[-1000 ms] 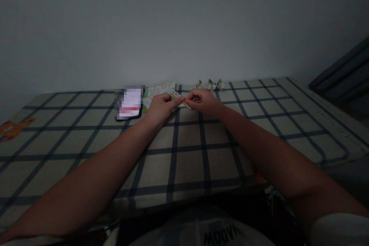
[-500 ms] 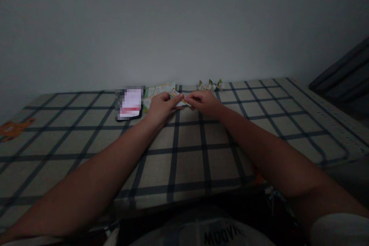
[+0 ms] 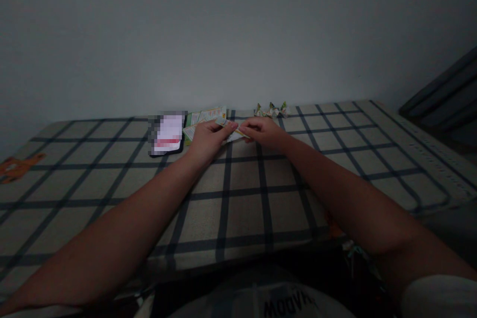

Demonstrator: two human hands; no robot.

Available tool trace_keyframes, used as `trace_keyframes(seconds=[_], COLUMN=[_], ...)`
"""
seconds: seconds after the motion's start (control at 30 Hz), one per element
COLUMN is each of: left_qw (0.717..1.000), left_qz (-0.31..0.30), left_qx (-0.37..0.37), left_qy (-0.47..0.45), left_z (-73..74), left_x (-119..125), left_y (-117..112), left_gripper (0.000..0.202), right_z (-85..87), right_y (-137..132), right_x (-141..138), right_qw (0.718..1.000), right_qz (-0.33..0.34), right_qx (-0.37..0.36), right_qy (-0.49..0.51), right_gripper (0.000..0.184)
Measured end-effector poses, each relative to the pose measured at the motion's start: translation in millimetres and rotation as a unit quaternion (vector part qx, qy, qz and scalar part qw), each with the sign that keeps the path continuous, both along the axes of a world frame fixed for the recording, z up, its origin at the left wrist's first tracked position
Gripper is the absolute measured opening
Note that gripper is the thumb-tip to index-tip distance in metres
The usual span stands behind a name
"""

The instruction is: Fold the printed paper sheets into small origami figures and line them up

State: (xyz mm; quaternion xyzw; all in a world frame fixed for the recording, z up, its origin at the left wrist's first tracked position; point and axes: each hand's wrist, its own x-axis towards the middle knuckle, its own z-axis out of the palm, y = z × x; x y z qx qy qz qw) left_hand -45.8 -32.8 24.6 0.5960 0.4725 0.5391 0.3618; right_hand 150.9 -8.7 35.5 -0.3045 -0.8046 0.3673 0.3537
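A small piece of printed paper, folded narrow, is pinched between my two hands over the middle of the far table edge. My left hand grips its left end, thumb on top. The fingertips of my right hand close on its right end. Behind and left of my left hand lies a green and white printed sheet, partly covered by that hand. Just beyond my right hand sit several small folded paper shapes in a row.
A phone with a lit, blurred screen lies left of the sheet. The checked tablecloth covers the table, with an orange figure at far left. A pale wall rises directly behind the table.
The paper between my hands has been turned or folded slightly, and its visible face differs. Both hands have barely shifted. The phone and the folded shapes have stayed put.
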Motion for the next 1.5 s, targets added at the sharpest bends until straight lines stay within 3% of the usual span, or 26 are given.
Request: trace_keyframes(seconds=[0.37, 0.63, 0.9, 1.1, 1.23, 1.5], left_qw=[0.997, 0.99, 0.991, 0.984, 0.974, 0.991], left_qz=[-0.032, -0.012, -0.006, 0.015, -0.013, -0.033], left_qx=[-0.032, -0.061, -0.048, -0.07, -0.103, -0.068], left_qy=[-0.058, -0.124, -0.128, -0.163, -0.201, -0.109], left_z=[5.5, 2.6, -0.2, 0.6, 2.9, 1.0], left_x=[6.5, 8.5, 0.6, 5.5, 5.0, 2.9], left_y=[-6.6, -2.4, 5.6, 3.5, 2.5, -0.1], left_gripper=[0.03, 0.035, 0.038, 0.041, 0.043, 0.042], right_z=[1.4, 8.8, -2.2, -1.7, -3.1, -6.3], right_y=[3.0, 8.4, 14.9, 15.1, 16.9, 12.3], right_x=[1.8, 9.0, 10.5, 9.6, 12.3, 7.2], right_qw=[0.996, 0.997, 0.998, 0.997, 0.996, 0.997], right_qz=[-0.031, -0.017, -0.055, -0.065, -0.058, -0.012], right_qx=[0.077, 0.042, -0.003, 0.033, 0.055, 0.076], right_qy=[-0.022, -0.054, -0.025, -0.023, -0.03, -0.014], right_gripper=[0.035, 0.035, 0.032, 0.033, 0.031, 0.037])
